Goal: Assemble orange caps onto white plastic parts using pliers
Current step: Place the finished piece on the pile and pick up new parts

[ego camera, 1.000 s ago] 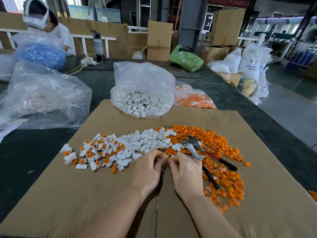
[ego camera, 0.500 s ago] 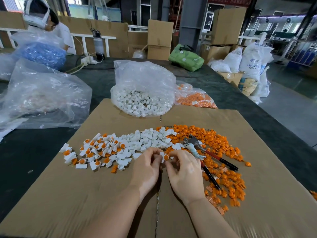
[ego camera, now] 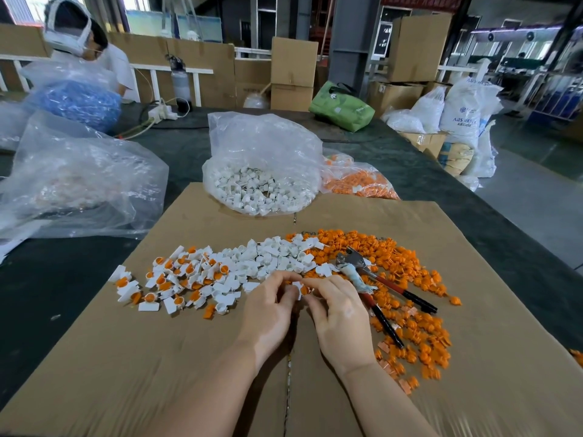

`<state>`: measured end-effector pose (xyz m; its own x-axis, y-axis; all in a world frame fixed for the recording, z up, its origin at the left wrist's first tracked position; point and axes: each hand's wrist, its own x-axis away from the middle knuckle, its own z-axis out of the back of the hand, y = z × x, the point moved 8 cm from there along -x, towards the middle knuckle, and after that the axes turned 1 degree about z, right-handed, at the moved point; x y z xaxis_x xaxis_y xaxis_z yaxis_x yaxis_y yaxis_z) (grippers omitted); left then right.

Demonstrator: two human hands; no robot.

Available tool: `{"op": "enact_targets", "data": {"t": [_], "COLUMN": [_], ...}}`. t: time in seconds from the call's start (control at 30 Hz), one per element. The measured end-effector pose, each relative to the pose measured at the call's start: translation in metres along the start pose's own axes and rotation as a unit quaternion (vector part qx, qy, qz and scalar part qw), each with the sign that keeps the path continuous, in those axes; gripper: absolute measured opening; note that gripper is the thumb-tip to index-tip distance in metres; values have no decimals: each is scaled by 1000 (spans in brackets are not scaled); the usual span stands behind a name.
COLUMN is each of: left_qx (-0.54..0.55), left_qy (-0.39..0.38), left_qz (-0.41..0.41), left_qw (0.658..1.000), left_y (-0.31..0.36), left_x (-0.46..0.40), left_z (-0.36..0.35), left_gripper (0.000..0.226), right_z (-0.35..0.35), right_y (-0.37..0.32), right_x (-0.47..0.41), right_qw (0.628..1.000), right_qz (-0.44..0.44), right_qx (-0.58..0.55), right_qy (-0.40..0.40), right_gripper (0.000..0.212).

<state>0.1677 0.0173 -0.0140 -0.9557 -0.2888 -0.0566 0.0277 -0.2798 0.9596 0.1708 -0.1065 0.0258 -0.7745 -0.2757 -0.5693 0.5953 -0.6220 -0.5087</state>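
My left hand (ego camera: 271, 310) and my right hand (ego camera: 339, 313) meet at the middle of the cardboard sheet (ego camera: 157, 373), both pinching one white plastic part with an orange cap (ego camera: 301, 289) in it. Loose white parts (ego camera: 274, 257) lie just beyond my fingers. A pile of orange caps (ego camera: 403, 266) spreads to the right. Capped white parts (ego camera: 170, 279) lie to the left. The pliers (ego camera: 375, 285), with red and black handles, rest on the orange caps beside my right hand, and neither hand touches them.
A clear bag of white parts (ego camera: 262, 181) and a bag of orange caps (ego camera: 359, 182) stand at the cardboard's far edge. Big plastic bags (ego camera: 72, 181) fill the left of the dark table. Another person (ego camera: 82, 48) sits at the far left. Sacks and boxes (ego camera: 457, 115) stand to the right.
My hands have lifted slightly away from me. An orange-capped white part now shows between the fingertips of both hands. The pliers have not moved.
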Motion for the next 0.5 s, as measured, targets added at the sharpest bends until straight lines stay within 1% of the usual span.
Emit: {"op": "enact_targets", "data": {"t": [0.1,0.2,0.3,0.33,0.37,0.4,0.43,0.5], "left_qx": [-11,-17,-5,-2,-2,-3,-4,-9], "left_qy": [12,22,22,21,21,19,16,13], "left_qz": [-14,-16,-10,-6,-1,6,13,19], "left_qw": [1000,1000,1000,1000,1000,1000,1000,1000], "left_y": [2,1,0,0,-1,-2,-3,-4], "left_x": [-1,-4,-8,-8,-9,-10,-11,-14], "left_z": [1,2,2,2,2,1,1,-1], "left_gripper": [11,11,10,11,12,13,13,12], "right_z": [-1,2,13,19,23,26,28,31], "right_y": [1,-1,4,10,19,32,47,73], "right_x": [0,-1,-3,-5,-7,-10,-11,-11], "right_qw": [1000,1000,996,992,986,973,951,907], "right_qz": [0,11,2,-22,-63,-118,-179,-266], "right_qx": [-1,14,82,114,151,198,246,294], "right_qy": [-5,6,34,44,36,1,-49,-140], "right_gripper": [21,24,27,29,32,38,44,52]}}
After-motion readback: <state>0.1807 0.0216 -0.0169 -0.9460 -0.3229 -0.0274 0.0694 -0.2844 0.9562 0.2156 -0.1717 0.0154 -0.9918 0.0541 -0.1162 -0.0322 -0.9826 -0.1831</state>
